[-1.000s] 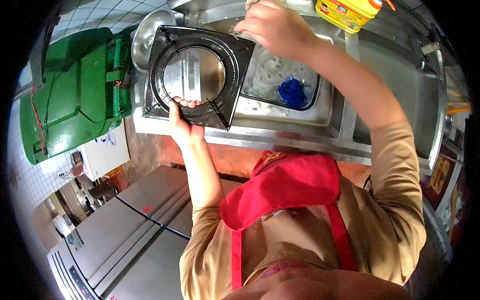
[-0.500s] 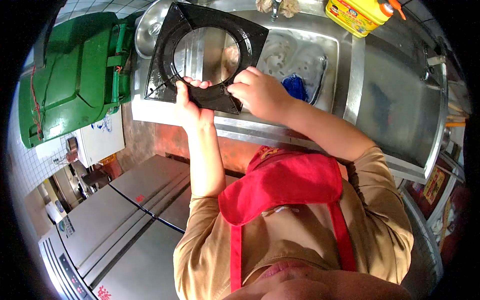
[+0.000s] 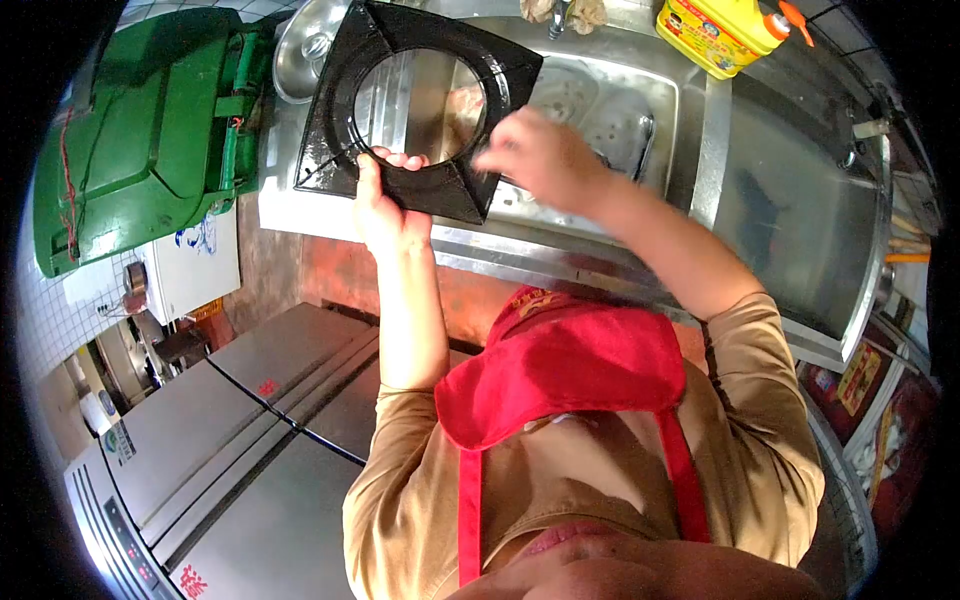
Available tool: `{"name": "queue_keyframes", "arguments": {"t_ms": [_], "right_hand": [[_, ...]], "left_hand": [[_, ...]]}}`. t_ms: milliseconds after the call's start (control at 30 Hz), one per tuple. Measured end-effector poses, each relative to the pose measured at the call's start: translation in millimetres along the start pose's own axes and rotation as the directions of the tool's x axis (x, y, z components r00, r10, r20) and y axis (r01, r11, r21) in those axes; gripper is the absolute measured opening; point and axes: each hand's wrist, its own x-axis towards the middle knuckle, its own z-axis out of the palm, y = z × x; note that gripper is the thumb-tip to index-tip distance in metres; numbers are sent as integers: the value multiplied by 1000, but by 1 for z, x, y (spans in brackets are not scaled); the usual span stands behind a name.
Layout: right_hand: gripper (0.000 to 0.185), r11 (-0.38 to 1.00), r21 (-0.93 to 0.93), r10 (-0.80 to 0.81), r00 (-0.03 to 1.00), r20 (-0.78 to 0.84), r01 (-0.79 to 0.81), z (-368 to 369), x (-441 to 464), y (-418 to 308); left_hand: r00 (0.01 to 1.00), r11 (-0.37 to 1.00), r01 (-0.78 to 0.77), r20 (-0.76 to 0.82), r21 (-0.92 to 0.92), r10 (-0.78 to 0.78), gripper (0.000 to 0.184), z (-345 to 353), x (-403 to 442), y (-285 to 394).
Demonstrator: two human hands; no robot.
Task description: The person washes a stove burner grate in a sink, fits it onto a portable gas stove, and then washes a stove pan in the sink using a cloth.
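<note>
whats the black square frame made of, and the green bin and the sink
Black frame: probably metal, maybe enamelled; dark and glossy with bright highlights.
Green bin: likely plastic, semi-gloss, with moulded ridges.
Sink: apparently stainless steel, satin grey with streaky reflections.

Head camera, close to the sink [image 3: 712, 150]
Wide round view, forward and down, wearer's apron [image 3: 570, 365] on the sink's near side.

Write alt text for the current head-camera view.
A left hand grips a black square plate with a round hole, over a metal sink counter; the blurred right hand is at the plate's edge. The person wears a red apron; a yellow jug stands at the back.
</note>
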Motion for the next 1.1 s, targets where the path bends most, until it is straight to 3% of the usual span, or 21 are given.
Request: {"name": "queue_keyframes", "arguments": {"t_ms": [33,67,200,300,333,433,467,500,567,600,633,667,767,833,967,1100], "right_hand": [[19,997,58,-55,998,4,54,3,0,-9],[18,1000,18,7,998,67,-8,0,-1,-18],[15,982,-133,123,990,-71,-131,-11,6,13],[15,997,-17,-71,997,7,71,-2,2,-7],[14,998,10,-63,998,17,63,3,-1,-19],[10,990,-139,-51,988,-147,31,2,0,13],[9,984,-111,117,977,-177,-138,-1,1,25],[9,983,-143,74,962,-262,-115,-9,5,33],[13,989,-134,39,983,-182,-64,-9,4,27],[13,997,-75,-15,991,-133,5,-5,1,16],[13,997,-12,-77,993,-86,77,0,-3,0],[14,997,56,-48,998,-48,51,4,-9,-14],[12,996,-56,-83,983,-164,75,-4,0,7],[9,988,-45,134,963,-234,-149,-11,8,22],[13,990,16,-140,988,-58,141,5,-10,-8],[15,995,-17,-101,994,31,102,-9,-2,-10]], "left_hand": [[1000,1000,10,8,6,-10,21,1,-1,-2],[1000,1000,3,15,14,-3,21,1,-3,-2],[999,999,-32,-5,-16,32,21,-2,-2,6],[999,1000,-23,42,-14,23,21,3,-3,-2],[999,1000,-14,32,-19,15,21,1,-2,-1],[1000,999,-22,-11,-47,21,20,2,-3,1],[999,999,-22,-29,-28,21,20,-1,-1,3],[999,999,-26,-48,-38,24,20,-2,-1,4],[997,998,-25,-78,-58,21,20,-2,2,3],[999,993,-7,-50,-122,1,20,-8,8,3],[993,992,-26,-117,-120,11,20,-5,9,1],[997,990,-16,-83,-138,4,20,-9,12,1],[997,992,-8,-78,-129,-2,19,-10,13,1],[996,991,15,-90,-132,-27,19,-9,11,-1],[996,989,13,-90,-149,-27,19,-5,15,-6],[998,994,-10,-70,-111,2,19,-5,19,-6]]}}
